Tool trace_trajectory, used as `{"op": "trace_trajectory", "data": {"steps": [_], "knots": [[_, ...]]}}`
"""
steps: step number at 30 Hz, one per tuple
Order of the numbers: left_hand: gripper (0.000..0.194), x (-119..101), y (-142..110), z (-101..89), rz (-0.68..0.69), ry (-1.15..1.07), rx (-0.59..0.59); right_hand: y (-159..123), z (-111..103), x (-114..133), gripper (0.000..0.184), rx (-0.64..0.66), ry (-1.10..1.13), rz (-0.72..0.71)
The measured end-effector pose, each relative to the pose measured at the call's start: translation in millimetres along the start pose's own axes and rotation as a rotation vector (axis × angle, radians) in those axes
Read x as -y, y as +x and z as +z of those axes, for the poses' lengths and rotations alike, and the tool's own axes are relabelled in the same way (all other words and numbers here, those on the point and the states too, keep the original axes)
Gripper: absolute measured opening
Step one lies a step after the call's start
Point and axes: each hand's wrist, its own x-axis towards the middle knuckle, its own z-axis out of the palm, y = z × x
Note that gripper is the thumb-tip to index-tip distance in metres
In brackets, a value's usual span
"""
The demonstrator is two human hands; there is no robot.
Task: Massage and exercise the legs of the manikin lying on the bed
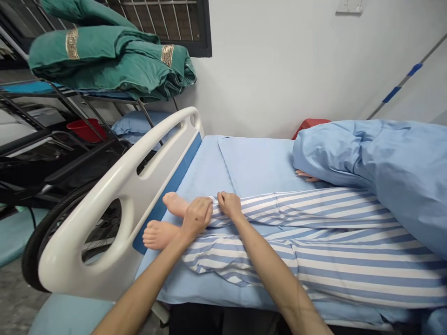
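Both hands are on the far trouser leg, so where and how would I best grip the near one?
Pinch the near trouser leg at its loose hem beside the near foot, coming from your own side. The cloth sags there in slack folds, so fingers should catch fabric rather than limb.

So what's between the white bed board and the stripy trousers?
Two bare feet lie there, in the head view, between the white bed board and the stripy trousers, with the left hand by the far ankle.
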Motion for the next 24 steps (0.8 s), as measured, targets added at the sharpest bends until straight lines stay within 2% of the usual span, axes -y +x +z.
{"op": "trace_trajectory", "data": {"steps": [3,6,9,13,16,19,22,24], "knots": [[0.041,-11.3,26.3,25.7,-0.389,-0.186,-0.213,1.6,1.8,-4.2,0.046,-0.031,0.053,0.002],[0.040,-14.7,42.9,60.6,-0.607,-0.167,-0.187,2.5,2.6,-8.7,0.051,-0.055,0.122,-0.006],[0.035,-10.3,43.5,79.6,-0.620,-0.026,-0.093,0.4,1.9,-9.7,0.057,-0.072,0.164,-0.015],[0.036,-3.8,36.1,78.0,-0.557,-0.004,-0.063,-3.8,2.0,-5.7,0.064,-0.105,0.153,-0.010],[0.034,-1.8,34.9,74.5,-0.600,-0.042,-0.097,-1.3,-3.4,0.9,0.052,-0.068,0.112,-0.008],[0.025,-0.3,35.8,74.3,-0.585,-0.129,-0.147,6.8,-17.9,12.9,0.043,-0.062,0.050,-0.080],[0.018,1.0,36.2,75.1,-0.584,-0.229,-0.207,15.6,-29.2,23.6,0.043,-0.118,0.100,-0.171],[0.024,1.5,35.7,76.0,-0.611,-0.295,-0.256,19.1,-26.3,23.3,0.047,-0.148,0.206,-0.170]]}}
